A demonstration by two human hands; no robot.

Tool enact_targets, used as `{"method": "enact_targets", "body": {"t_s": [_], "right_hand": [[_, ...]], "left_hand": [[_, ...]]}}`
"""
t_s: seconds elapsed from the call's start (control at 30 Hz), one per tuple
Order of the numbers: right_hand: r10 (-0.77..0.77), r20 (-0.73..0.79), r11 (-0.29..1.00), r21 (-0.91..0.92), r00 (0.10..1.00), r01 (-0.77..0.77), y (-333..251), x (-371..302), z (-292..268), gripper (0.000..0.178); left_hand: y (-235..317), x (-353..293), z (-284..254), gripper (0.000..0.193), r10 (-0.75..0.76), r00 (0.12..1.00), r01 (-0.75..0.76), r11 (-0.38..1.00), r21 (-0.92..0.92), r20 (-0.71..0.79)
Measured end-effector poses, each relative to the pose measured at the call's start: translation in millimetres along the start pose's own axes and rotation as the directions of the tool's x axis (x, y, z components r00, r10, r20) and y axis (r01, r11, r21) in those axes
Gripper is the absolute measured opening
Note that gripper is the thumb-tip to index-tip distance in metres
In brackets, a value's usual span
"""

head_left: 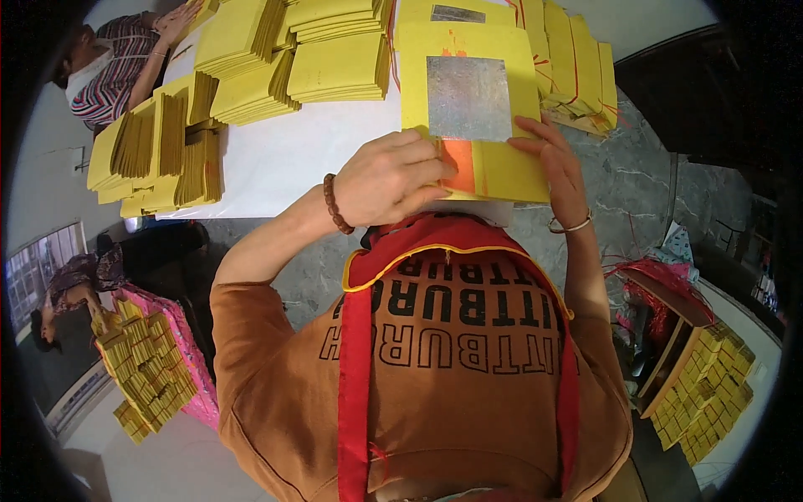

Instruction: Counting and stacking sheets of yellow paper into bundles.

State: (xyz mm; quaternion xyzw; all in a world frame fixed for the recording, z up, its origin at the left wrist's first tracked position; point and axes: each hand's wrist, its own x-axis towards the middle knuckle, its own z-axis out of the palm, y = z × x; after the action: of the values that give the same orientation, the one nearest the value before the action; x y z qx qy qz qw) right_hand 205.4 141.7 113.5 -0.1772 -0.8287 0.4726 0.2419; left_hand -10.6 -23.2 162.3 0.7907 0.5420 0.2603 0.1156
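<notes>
In front of me, at the table's near edge, lies a stack of yellow paper sheets (468, 42). The top sheet bears a silver foil square (468, 96) with an orange patch (457, 166) below it. The sheet's lower part looks folded over. My left hand (393, 177), wearing a brown beaded bracelet, presses its bent fingers together at the paper's lower left; the fingertips are partly hidden. My right hand (556, 159), wearing a bangle, has its fingers apart and laid on the paper's right side.
Piles of folded yellow paper (339, 67) stand on the white tabletop (309, 151) to the left. Bundles tied with red string (577, 63) lie at right. Another person (113, 63) works at the far left; a second person (79, 284) is beside a pink-covered stack lower left. More yellow bundles (703, 393) stand lower right.
</notes>
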Motion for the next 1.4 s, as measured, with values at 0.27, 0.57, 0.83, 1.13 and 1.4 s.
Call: {"method": "enact_targets", "body": {"t_s": [0.27, 0.57, 0.83, 1.13, 1.4], "right_hand": [[0.099, -0.015, 0.984, 0.15, 0.995, -0.095, -6, 0, 2, 0.05], [0.097, -0.02, 0.989, 0.115, 0.995, -0.094, -4, 0, 3, 0.054], [0.112, -0.01, 0.985, 0.131, 0.994, -0.11, 2, -1, 1, 0.06], [0.083, 0.001, 0.982, 0.168, 0.997, -0.082, 0, 2, -1, 0.034], [-0.093, -0.115, 0.992, -0.092, 0.989, 0.082, 17, 2, 5, 0.018]], "left_hand": [[-6, 7, -7, 0.013, -0.207, 0.976, 0.216, 0.922, -0.323, 0.06], [-12, 12, -12, 0.012, -0.365, 0.896, 0.444, 0.765, -0.467, 0.253], [-20, 14, -14, 0.014, -0.361, 0.876, 0.481, 0.701, -0.526, 0.32], [-30, 15, -9, 0.016, -0.384, 0.844, 0.536, 0.6, -0.594, 0.374], [-24, 6, -22, 0.048, -0.106, 0.993, 0.112, 0.986, -0.123, 0.052]]}}
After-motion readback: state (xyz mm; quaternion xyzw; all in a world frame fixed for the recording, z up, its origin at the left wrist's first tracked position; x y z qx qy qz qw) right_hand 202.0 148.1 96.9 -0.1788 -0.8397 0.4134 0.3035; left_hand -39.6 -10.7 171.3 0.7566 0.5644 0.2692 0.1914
